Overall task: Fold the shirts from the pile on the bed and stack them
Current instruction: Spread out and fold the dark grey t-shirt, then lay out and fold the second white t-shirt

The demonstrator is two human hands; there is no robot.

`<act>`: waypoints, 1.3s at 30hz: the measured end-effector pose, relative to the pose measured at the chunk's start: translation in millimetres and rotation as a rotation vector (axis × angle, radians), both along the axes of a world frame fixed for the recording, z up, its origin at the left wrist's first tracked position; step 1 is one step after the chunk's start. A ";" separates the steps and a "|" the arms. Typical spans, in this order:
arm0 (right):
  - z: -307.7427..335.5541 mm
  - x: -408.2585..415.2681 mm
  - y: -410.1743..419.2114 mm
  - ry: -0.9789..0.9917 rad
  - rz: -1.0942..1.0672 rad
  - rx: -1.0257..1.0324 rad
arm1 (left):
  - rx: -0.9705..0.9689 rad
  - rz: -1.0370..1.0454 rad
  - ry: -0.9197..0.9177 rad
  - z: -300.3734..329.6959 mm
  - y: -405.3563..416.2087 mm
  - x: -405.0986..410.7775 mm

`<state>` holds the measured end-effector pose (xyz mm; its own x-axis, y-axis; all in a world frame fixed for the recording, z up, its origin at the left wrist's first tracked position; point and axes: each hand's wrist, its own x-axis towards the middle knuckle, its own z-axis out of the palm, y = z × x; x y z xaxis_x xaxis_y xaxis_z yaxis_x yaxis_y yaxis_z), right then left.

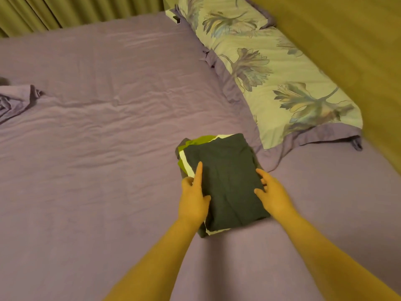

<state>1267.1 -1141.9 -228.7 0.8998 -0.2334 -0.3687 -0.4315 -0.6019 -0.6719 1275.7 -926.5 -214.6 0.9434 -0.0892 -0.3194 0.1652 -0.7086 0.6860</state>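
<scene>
A folded dark grey shirt (225,181) lies on top of a small stack on the bed, with the edges of a white shirt (187,164) and a green shirt (200,140) showing under it. My left hand (194,196) rests on the stack's left edge, its index finger stretched flat over the dark shirt. My right hand (271,194) touches the stack's right edge with loosely bent fingers. Neither hand grips the cloth.
The purple bed sheet (97,137) spreads wide to the left. A flowered pillow (277,72) lies just behind and right of the stack. Crumpled purple fabric (15,101) sits at the left edge. Curtains (76,11) hang at the back, and a wall (358,51) stands on the right.
</scene>
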 end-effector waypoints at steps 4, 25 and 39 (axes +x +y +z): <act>-4.7 -2.7 0.6 -0.096 0.215 -0.344 | 0.542 -0.205 -0.060 -9.3 5.0 6.3; 68.2 -60.7 170.9 0.021 0.657 -0.557 | 0.471 -0.082 0.382 70.3 118.0 -75.6; 136.5 -161.8 377.2 -0.045 1.056 -0.513 | 0.553 0.097 0.451 144.3 330.6 -226.8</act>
<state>1105.3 -764.8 -92.2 0.7452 0.5247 -0.4115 0.4622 -0.8513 -0.2483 1048.9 -595.9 -70.4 0.7043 0.2763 -0.6540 0.4280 -0.9002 0.0806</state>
